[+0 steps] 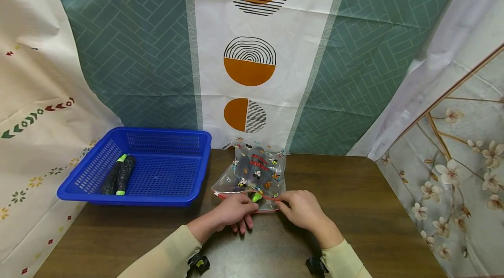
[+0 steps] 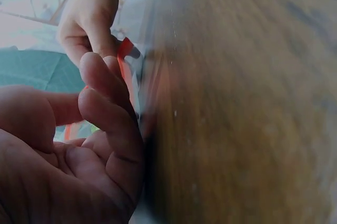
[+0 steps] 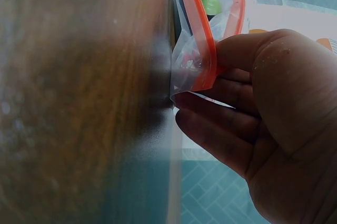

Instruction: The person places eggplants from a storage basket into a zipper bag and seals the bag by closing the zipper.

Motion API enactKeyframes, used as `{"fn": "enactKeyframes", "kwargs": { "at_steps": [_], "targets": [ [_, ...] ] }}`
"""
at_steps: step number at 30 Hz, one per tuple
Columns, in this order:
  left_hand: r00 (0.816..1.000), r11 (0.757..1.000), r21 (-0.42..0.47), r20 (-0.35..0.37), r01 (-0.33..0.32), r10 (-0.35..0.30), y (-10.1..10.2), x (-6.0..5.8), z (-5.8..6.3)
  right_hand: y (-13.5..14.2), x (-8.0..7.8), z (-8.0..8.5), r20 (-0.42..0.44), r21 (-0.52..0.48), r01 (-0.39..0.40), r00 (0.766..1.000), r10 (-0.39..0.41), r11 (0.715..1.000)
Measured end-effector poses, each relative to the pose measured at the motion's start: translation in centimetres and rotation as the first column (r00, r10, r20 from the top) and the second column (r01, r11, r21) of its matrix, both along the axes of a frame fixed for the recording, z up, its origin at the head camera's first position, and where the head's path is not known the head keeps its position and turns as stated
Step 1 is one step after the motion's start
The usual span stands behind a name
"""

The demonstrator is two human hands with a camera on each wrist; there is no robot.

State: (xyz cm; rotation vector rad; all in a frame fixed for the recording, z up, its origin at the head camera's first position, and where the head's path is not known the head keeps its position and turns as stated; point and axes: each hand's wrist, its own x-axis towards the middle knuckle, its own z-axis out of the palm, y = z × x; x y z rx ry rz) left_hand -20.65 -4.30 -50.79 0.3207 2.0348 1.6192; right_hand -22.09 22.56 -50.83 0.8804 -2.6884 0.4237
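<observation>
A clear zip bag (image 1: 257, 173) with cartoon prints and a red zip edge lies on the table, its mouth toward me. The zip edge is spread apart into a gap, as the right wrist view shows. Inside sits a dark item with a bright green end (image 1: 257, 197) near the mouth. My left hand (image 1: 236, 210) holds the near zip edge left of that green end, its lower fingers resting low by the tabletop. At the right end of the mouth, my right hand (image 1: 301, 209) pinches the red zip edge (image 3: 202, 29) between thumb and fingers.
To the left stands a blue plastic basket (image 1: 169, 182) holding two long, dark, bumpy vegetables (image 1: 125, 175) with green ends. The brown wooden table (image 1: 338, 182) extends right of the bag. Patterned cloths (image 1: 315, 94) hang behind and at both sides.
</observation>
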Motion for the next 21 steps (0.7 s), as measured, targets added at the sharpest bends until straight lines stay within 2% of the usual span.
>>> {"fn": "enactKeyframes", "kwargs": {
  "at_steps": [12, 21],
  "targets": [
    [0.997, 0.997, -0.058, -0.056, 0.04, -0.043, -1.0, 0.3, 1.3, -0.1, 0.0, 0.0, 0.005, 0.0, 0.009, 1.0, -0.009, 1.0],
    [0.995, 0.998, 0.003, -0.077, 0.064, -0.064, -2.1, 0.0, 2.9, -0.1, 0.2, 0.1, -0.001, -0.002, 0.017, 1.0, -0.017, 1.0]
  ]
}}
